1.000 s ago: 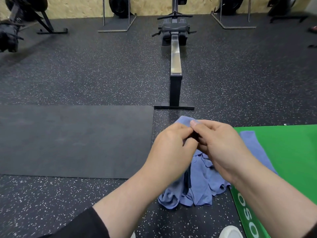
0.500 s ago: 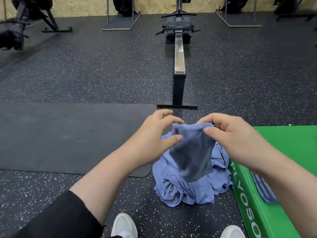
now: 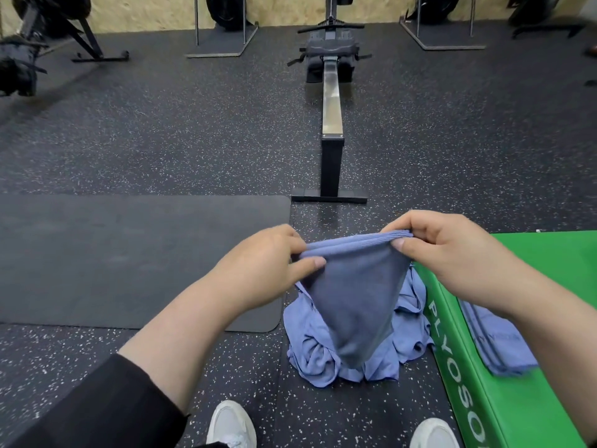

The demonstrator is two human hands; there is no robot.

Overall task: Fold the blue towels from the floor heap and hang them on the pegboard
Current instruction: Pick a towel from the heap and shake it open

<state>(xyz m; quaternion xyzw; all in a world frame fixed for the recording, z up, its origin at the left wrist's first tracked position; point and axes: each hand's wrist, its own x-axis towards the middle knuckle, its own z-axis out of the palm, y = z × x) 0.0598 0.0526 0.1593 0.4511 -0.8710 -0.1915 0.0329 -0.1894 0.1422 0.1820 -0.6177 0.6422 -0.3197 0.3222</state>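
1. The speckled rubber floor (image 3: 161,140) fills most of my view, and a plain dark mat (image 3: 129,260) lies on it to my left.
2. A rowing machine (image 3: 331,101) runs away from me down the middle; its far end is cut off by the top edge, and the dark gear along the wall is too cropped to make out.
3. A green plyo box (image 3: 533,399) stands at my right, running out of the picture, its white lettering only partly readable.
4. A folded blue towel (image 3: 494,344) lies on the box top, my right forearm hiding part of it.
5. The heap of blue towels (image 3: 313,360) sits on the floor against the box, its middle hidden behind the one I hold.
6. That lifted towel (image 3: 355,302) hangs above the heap, tapering downward.
7. My left hand (image 3: 258,263) pinches its upper edge, thumb in front.
8. My right hand (image 3: 449,250) grips the other end, fingers curled over the hem.
9. My white shoes (image 3: 231,425) are cut off at the bottom.
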